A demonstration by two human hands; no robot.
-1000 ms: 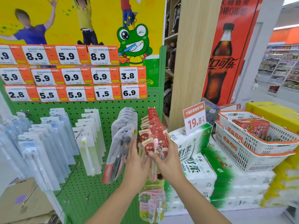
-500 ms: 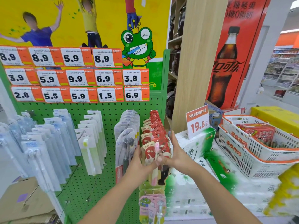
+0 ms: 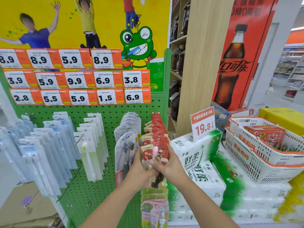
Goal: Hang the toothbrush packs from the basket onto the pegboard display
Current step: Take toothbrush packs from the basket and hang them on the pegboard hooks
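A red-and-cream toothbrush pack with a pink brush hangs at the front of a row of like packs on a peg of the green pegboard. My left hand grips the front pack from the left. My right hand grips it from the right, thumb on its face. The peg's tip is hidden by the packs. A white basket with an orange rim stands at the right and holds a red box.
Grey packs hang left of the red row, pale green and blue ones further left. Pink packs hang below. White and green tissue bundles with a 19.8 price sign stand right of the board. A cardboard box lies lower left.
Both hands have closed in on the front red pack: the left hand moved right from the grey packs, and the right hand shifted from flat against the row to gripping the pack.
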